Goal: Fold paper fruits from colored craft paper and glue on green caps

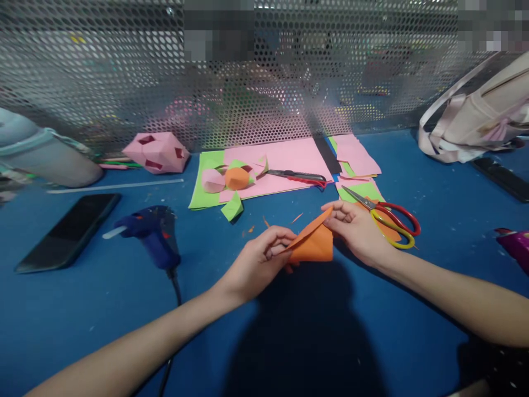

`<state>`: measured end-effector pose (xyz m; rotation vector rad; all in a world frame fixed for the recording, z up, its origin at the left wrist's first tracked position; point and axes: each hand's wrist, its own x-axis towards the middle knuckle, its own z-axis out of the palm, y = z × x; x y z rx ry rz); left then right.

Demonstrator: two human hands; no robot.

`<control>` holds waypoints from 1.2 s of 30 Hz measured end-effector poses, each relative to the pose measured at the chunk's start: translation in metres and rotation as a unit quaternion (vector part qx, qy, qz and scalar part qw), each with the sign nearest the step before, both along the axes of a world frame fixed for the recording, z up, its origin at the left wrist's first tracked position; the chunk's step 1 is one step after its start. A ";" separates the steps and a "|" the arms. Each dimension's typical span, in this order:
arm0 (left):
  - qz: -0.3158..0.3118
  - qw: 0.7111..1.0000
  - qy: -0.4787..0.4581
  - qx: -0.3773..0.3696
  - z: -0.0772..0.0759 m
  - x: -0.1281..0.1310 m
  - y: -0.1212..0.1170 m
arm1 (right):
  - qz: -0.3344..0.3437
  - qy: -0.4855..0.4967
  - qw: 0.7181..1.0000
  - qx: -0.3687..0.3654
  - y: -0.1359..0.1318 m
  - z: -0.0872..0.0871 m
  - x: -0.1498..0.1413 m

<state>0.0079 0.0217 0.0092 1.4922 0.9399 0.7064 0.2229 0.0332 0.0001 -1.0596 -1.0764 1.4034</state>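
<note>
Blue table (82, 309), orange paper (314, 246) in both hands (256, 264) (359, 231)

- Orange sheet (316, 248), centre: smooth, matt paper.
- Scissors (375, 206), right of centre: metal blades, glossy, plastic-looking handles.
- Glue gun (155, 242), left: smooth blue plastic.
- Phone (72, 231), far left: smooth, glass-like face.
- Perforated panel (264, 94), top: shiny metal.
- Tabletop (206, 353), lower left: smooth, pale-flecked.

Both hands (257, 267) (359, 232) hold a folded orange paper (314, 245).
</note>
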 end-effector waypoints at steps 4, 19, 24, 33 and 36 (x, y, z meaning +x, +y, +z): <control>-0.030 0.999 -0.024 0.024 -0.006 -0.001 -0.001 | -0.005 0.077 0.995 -0.061 0.002 -0.001 -0.001; 0.021 0.973 -0.086 -0.212 0.006 0.007 -0.004 | 0.031 -0.155 0.984 0.083 -0.006 0.018 -0.015; -0.010 0.979 -0.058 -0.194 0.005 0.012 -0.008 | 0.030 -0.183 0.975 0.124 -0.014 0.024 -0.020; -0.003 0.980 -0.076 -0.184 0.011 0.015 -0.012 | 0.065 -0.114 0.990 0.046 -0.013 0.026 -0.019; 0.080 0.972 -0.143 -0.168 0.010 0.012 -0.009 | 0.039 -0.098 0.993 0.059 -0.012 0.022 -0.014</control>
